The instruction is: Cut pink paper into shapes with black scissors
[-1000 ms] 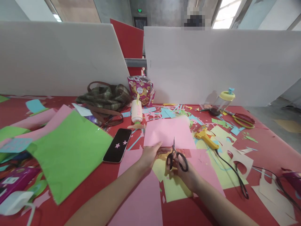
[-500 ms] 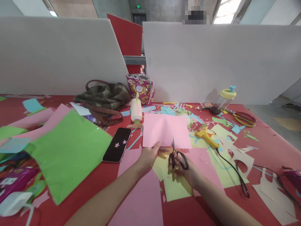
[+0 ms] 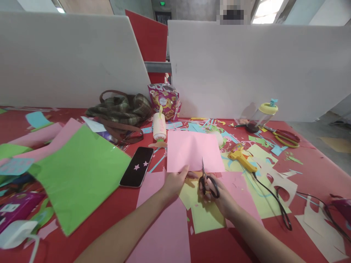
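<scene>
A sheet of pink paper is pinched at its near edge by my left hand, thumb on top and fingers beneath. My right hand grips black-handled scissors, fingers in the loops. The blades point away from me over the sheet's near edge, right of my left thumb; whether they are cutting I cannot tell. Below my hands lie yellow paper and another long pink sheet. A phone with two small pink paper stars on its screen lies to the left.
A yellow glue gun with a black cord lies right of my hands. Beyond it are red-and-yellow-handled scissors and a yellow-lidded jar. Green paper spreads at left. A cream paper-wrapped cylinder, a snack bag and a plaid bag stand behind.
The view has tilted down slightly. My right hand and the scissors have shifted a little to the right against the sheet; my left hand still pinches its edge.
</scene>
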### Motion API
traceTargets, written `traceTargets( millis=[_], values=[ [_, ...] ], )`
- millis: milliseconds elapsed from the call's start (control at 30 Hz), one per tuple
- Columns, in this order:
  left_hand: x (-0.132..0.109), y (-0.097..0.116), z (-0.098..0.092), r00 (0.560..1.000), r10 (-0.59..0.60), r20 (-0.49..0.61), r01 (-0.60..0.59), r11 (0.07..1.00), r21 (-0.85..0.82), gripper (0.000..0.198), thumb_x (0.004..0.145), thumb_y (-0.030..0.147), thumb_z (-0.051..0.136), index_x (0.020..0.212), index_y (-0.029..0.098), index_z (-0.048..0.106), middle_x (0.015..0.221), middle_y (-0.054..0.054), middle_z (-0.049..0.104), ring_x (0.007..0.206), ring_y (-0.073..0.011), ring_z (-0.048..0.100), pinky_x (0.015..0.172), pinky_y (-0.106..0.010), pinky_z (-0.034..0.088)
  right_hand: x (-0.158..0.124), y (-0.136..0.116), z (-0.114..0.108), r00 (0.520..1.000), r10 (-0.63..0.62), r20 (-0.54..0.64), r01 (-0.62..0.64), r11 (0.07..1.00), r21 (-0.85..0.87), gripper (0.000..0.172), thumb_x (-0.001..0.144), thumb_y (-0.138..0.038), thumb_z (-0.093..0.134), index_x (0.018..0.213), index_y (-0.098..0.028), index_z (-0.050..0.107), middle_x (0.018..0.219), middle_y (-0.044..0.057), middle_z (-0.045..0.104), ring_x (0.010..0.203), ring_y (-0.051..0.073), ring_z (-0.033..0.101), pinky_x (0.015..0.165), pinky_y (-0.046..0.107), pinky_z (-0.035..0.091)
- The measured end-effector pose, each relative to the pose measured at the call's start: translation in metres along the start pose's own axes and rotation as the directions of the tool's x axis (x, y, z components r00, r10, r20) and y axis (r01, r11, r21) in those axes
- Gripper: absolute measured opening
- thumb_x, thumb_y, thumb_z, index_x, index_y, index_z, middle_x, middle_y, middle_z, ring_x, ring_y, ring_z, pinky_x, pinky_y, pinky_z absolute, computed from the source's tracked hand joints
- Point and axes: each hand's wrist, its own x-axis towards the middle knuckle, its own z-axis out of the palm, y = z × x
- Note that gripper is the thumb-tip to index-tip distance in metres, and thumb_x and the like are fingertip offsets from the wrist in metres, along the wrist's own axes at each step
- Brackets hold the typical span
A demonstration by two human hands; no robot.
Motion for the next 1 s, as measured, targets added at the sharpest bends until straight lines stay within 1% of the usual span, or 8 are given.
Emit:
traceTargets(
  millis=[133, 300, 500, 700, 833, 1000],
  values=[
    [-0.0008, -0.0002, 0.0002, 1.000, -0.012, 0.002, 0.012, 1.000, 0.026, 0.041, 0.073, 0.045, 0.042, 0.060, 0.014, 0.066, 0.070, -0.008, 0.067, 0.058, -0.0162, 0.058, 0.055, -0.023, 0.044, -0.0004, 0.0000, 0.0008, 1.000, -0.013, 0.001, 0.013, 1.000, -0.011, 0.024, 0.073, -0.042, 0.051, 0.073, -0.018, 0.049, 0.059, -0.001, 0.052, 0.046, 0.009, 0.044, 0.042, 0.021, 0.031],
    [-0.0012, -0.0008, 0.0001, 1.000, 0.002, -0.001, -0.002, 0.999, 0.050, 0.042, 0.073, 0.046, 0.042, 0.062, 0.014, 0.067, 0.069, -0.008, 0.067, 0.060, -0.0165, 0.058, 0.057, -0.023, 0.044, -0.0001, 0.0003, 0.0030, 1.000, -0.022, -0.018, 0.020, 0.996, -0.086, 0.027, 0.075, -0.043, 0.049, 0.069, -0.017, 0.047, 0.051, -0.003, 0.050, 0.040, 0.008, 0.039, 0.042, 0.020, 0.029],
    [-0.0009, -0.0031, -0.0011, 1.000, -0.010, -0.007, 0.011, 0.994, 0.107, 0.045, 0.073, 0.050, 0.039, 0.062, 0.017, 0.068, 0.068, -0.005, 0.067, 0.064, -0.0172, 0.058, 0.060, -0.023, 0.043, 0.0012, 0.0021, 0.0038, 0.999, -0.028, -0.038, 0.024, 0.996, -0.092, 0.026, 0.074, -0.043, 0.051, 0.070, -0.018, 0.046, 0.051, -0.004, 0.049, 0.040, 0.008, 0.039, 0.042, 0.021, 0.030],
    [-0.0011, -0.0032, 0.0005, 1.000, 0.001, -0.020, 0.001, 0.997, 0.081, 0.044, 0.072, 0.049, 0.041, 0.063, 0.016, 0.068, 0.066, -0.005, 0.067, 0.059, -0.0166, 0.057, 0.056, -0.024, 0.044, 0.0006, 0.0042, 0.0036, 0.996, -0.062, -0.065, 0.053, 0.990, -0.129, 0.025, 0.074, -0.042, 0.051, 0.069, -0.018, 0.044, 0.050, -0.004, 0.048, 0.042, 0.008, 0.041, 0.042, 0.020, 0.031],
    [-0.0004, -0.0060, 0.0006, 1.000, 0.007, -0.007, -0.007, 0.997, 0.076, 0.044, 0.072, 0.050, 0.040, 0.065, 0.017, 0.069, 0.068, -0.004, 0.067, 0.061, -0.0167, 0.058, 0.060, -0.025, 0.044, -0.0005, 0.0025, 0.0057, 0.996, -0.070, -0.055, 0.062, 0.988, -0.141, 0.026, 0.075, -0.042, 0.050, 0.067, -0.018, 0.042, 0.049, -0.005, 0.047, 0.041, 0.007, 0.040, 0.041, 0.019, 0.032],
    [0.0009, -0.0095, -0.0010, 1.000, -0.013, 0.015, 0.012, 0.995, 0.100, 0.045, 0.072, 0.052, 0.040, 0.067, 0.018, 0.069, 0.072, -0.004, 0.067, 0.065, -0.0175, 0.059, 0.062, -0.026, 0.045, -0.0013, 0.0002, 0.0082, 0.994, -0.084, -0.066, 0.073, 0.984, -0.162, 0.027, 0.074, -0.043, 0.050, 0.066, -0.019, 0.040, 0.046, -0.006, 0.046, 0.040, 0.007, 0.041, 0.040, 0.020, 0.034]
  ],
)
